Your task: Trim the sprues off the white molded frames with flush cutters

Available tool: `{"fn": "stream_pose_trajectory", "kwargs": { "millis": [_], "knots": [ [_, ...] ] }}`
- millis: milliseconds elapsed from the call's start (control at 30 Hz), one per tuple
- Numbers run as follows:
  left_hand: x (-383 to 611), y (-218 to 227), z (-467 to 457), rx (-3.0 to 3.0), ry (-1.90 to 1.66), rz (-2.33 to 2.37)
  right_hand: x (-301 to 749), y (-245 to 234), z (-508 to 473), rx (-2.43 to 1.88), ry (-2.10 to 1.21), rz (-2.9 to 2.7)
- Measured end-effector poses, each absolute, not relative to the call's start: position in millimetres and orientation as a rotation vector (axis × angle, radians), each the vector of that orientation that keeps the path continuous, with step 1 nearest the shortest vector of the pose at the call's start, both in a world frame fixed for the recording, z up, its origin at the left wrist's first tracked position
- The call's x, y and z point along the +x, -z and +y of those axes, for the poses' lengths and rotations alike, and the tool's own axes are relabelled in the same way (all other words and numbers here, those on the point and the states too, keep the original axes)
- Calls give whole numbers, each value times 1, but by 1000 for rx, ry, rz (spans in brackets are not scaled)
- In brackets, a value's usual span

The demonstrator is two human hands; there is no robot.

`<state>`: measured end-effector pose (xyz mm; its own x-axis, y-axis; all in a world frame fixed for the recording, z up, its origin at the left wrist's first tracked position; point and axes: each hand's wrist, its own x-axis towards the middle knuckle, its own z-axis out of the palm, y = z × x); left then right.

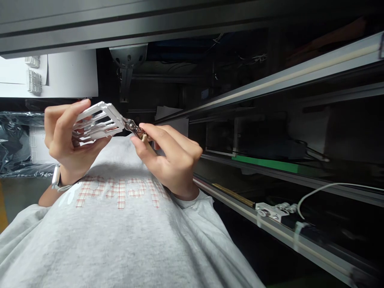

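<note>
In the head view, my left hand (67, 136) is closed around one end of a white plastic frame (112, 116) with several thin parallel bars, and holds it tilted in front of my chest. My right hand (171, 156) pinches small metal nippers (131, 125) with a pale handle between thumb and fingers. The nippers' jaws meet the frame's right-hand corner; whether they bite into it I cannot tell. Most of the nippers' handle is hidden by my right fingers.
Stacked white pieces (34, 82) lie on a white surface (75, 76) at upper left. Below it is clear plastic wrapping (13, 140). Metal rails (270, 86) run along the right, with a green strip (267, 163) and a metal fitting with a white cable (271, 212).
</note>
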<state>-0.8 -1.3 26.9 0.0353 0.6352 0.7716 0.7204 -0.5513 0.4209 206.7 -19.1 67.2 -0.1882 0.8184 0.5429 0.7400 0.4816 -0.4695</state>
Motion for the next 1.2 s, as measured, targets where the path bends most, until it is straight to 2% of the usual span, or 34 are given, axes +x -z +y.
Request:
{"fn": "stream_pose_trajectory", "kwargs": {
  "millis": [167, 300, 533, 667, 800, 1200],
  "knots": [
    [3, -28, -1, -2236, 1654, -1425, 212, -62, -19, -1315, -373, -1751],
    [7, -28, -1, -2359, 1799, -1443, 215, -61, -18, -1290, -737, -1717],
    [12, -19, -4, -2667, 2476, -1465, 204, -58, -15, -974, -1305, -1407],
    [18, -17, -8, -2812, 2695, -1624, 195, -54, -13, -809, -1557, -1333],
    [21, -20, -12, -2916, 2772, -1686, 193, -52, -13, -842, -1621, -1270],
    [19, -24, -11, -2839, 2633, -2038, 191, -42, -11, -812, -1594, -1350]
  ]
}}
